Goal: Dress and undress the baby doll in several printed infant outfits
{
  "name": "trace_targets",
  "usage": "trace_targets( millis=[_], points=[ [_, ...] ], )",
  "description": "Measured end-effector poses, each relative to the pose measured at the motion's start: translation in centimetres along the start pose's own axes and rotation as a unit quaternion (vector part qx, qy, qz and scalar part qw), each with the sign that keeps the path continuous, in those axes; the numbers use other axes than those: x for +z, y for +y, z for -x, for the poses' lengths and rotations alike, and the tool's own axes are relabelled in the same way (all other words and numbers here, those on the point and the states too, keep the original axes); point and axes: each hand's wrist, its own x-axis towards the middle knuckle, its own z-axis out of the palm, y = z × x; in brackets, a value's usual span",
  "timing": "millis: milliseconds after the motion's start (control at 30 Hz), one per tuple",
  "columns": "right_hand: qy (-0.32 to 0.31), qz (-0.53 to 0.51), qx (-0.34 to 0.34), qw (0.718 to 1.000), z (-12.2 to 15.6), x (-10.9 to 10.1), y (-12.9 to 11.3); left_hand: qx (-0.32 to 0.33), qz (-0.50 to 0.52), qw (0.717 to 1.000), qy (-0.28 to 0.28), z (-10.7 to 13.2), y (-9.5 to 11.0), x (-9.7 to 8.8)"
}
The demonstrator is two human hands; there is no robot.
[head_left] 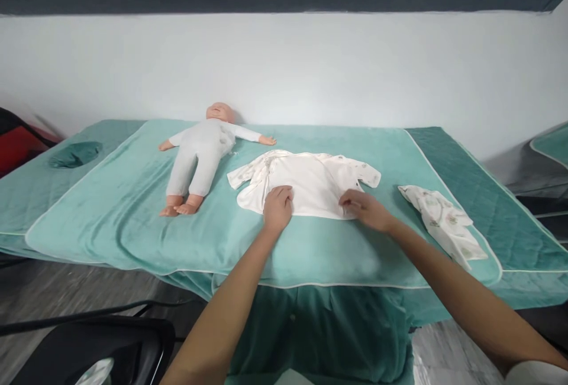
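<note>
A white long-sleeved baby shirt [306,175] with a small print on its sleeves lies spread out on the green cover, its inner side partly showing. My left hand [278,206] rests on its lower left part, the fingers laid on the cloth. At the lower right edge my right hand [366,207] is closed, thumb and fingers pinching the fabric. A baby doll [199,148] in a white body suit lies on its back to the left, arms stretched out and feet bare. Farther right is a folded white printed baby garment [444,219].
The green padded bed [479,190] stands against a white wall [284,71]; a face hole [75,154] is at its left end. A black chair-like object [119,343] is at the lower left. A red and black item [18,142] sits at the far left.
</note>
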Motion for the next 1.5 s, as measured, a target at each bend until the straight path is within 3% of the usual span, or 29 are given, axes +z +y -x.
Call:
trace_targets(
  millis=[67, 133, 167, 233, 300, 400, 500, 600, 667, 833, 1000, 1100, 1200, 1300, 1367, 1433, 1500],
  points=[
    [0.109, -0.052, 0.080, 0.989, -0.9, -1.4, 1.8, 0.001, 0.002, 1.000, 0.005, 0.0, 0.0, 0.1],
    [0.231, 0.033, 0.180, 0.956, -1.8, -2.5, 4.0, 0.002, 0.003, 1.000, 0.009, 0.0, -0.1, 0.2],
    [0.253, 0.081, 0.233, 0.935, -2.1, -2.9, 5.0, 0.003, 0.003, 1.000, 0.010, 0.0, -0.1, 0.2],
    [0.223, 0.125, 0.324, 0.911, -2.6, -3.4, 6.9, 0.004, 0.003, 1.000, 0.011, 0.0, -0.1, 0.2],
    [0.164, 0.115, 0.373, 0.906, -3.0, -3.9, 8.3, 0.002, 0.003, 1.000, 0.011, 0.0, -0.2, 0.2],
    [0.178, 0.097, 0.365, 0.909, -3.5, -4.9, 9.7, -0.003, -0.001, 1.000, 0.009, 0.1, -0.1, 0.2],
    [0.295, 0.123, 0.314, 0.894, -3.5, -5.3, 10.5, -0.005, -0.002, 1.000, 0.009, 0.0, 0.0, 0.2],
    [0.374, 0.174, 0.239, 0.879, -3.1, -4.0, 10.6, -0.010, -0.002, 1.000, 0.008, 0.0, 0.1, 0.2],
    [0.369, 0.187, 0.198, 0.888, -3.0, -2.3, 10.0, -0.015, -0.002, 1.000, 0.007, 0.0, 0.2, 0.1],
    [0.272, 0.185, 0.117, 0.937, -4.2, 1.5, 7.0, -0.012, -0.001, 1.000, 0.002, 0.0, 0.2, 0.0],
    [0.133, 0.204, 0.161, 0.956, -5.2, 3.1, 5.0, -0.011, -0.002, 1.000, 0.002, 0.1, 0.4, -0.2],
    [0.124, 0.217, 0.185, 0.950, -5.1, 3.0, 4.0, -0.020, 0.004, 1.000, 0.001, 0.2, 0.4, -0.2],
    [0.154, 0.207, 0.161, 0.953, -5.6, 3.0, 1.7, -0.023, 0.010, 0.999, 0.020, 0.3, 0.2, 0.1],
    [0.166, 0.108, 0.071, 0.978, -7.5, 4.7, -2.1, -0.013, 0.033, 0.996, 0.078, 0.5, 0.3, 0.3],
    [0.146, -0.039, 0.033, 0.988, -9.7, 6.9, -4.6, -0.007, 0.047, 0.991, 0.127, 0.7, 0.5, 0.0],
    [0.124, -0.231, 0.073, 0.962, -12.6, 9.6, -6.4, -0.018, 0.042, 0.983, 0.176, 1.1, 0.5, -0.6],
    [0.114, -0.292, 0.105, 0.944, -15.8, 12.0, -7.2, -0.048, 0.020, 0.976, 0.213, 1.5, -0.1, -1.5]
  ],
)
